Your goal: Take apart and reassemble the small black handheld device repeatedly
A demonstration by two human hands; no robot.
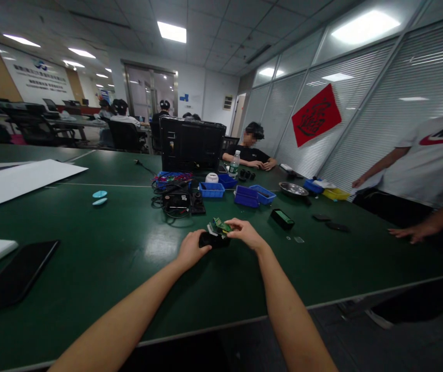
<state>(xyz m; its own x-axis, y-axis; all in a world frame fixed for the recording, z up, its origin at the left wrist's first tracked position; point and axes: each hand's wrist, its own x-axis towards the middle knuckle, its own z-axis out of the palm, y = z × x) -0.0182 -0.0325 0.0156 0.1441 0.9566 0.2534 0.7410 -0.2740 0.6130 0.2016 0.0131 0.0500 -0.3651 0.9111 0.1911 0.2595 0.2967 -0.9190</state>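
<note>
My left hand (191,249) grips a small black case (214,240) that rests on the green table (101,258). My right hand (244,232) is closed in a pinch on a small green circuit board (222,225) held over the case's top. A thin grey part sticks out between board and case. Both forearms reach in from the bottom of the view.
Blue bins (211,189), a tangle of cables (177,201), a black monitor (191,143), a metal bowl (293,189) and a black box (282,218) lie beyond. A dark tablet (14,276) lies left. Another person's hand (411,232) rests on the table at right.
</note>
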